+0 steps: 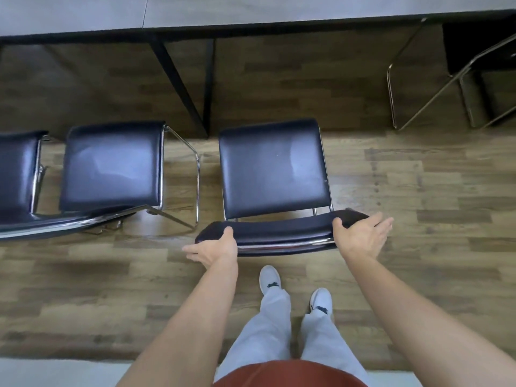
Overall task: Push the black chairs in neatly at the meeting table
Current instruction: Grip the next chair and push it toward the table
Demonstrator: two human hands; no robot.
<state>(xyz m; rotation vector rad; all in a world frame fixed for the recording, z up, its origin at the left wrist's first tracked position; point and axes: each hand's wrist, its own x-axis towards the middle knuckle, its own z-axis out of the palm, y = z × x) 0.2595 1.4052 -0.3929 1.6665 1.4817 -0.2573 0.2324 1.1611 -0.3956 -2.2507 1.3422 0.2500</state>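
Grip: the left hand sits at the left end of the backrest of the centre chair. Its thumb lies over the top edge and its fingers spread off the outer side, so it presses more than it clasps. The right hand holds the right end the same way, thumb over the top and fingers splayed and fairly straight past the corner. Neither hand is wrapped round the rail.

Position of work, taken from the meeting table: the centre chair stands back from the table edge, its seat wholly clear of the tabletop and not yet pushed in. The black table leg comes down just left of the seat's front corner. A second chair stands left of the centre chair, equally far out from the table and angled slightly. A third chair shows at the left frame edge. A chrome-framed chair is tucked under the table to the right.

Risks, as judged: with loose, open palms, uneven pressure could slew the chair. A leftward drift could foul its chrome frame on the table leg or the second chair. The sled base may drag on the wood floor.

Containers: none in view.
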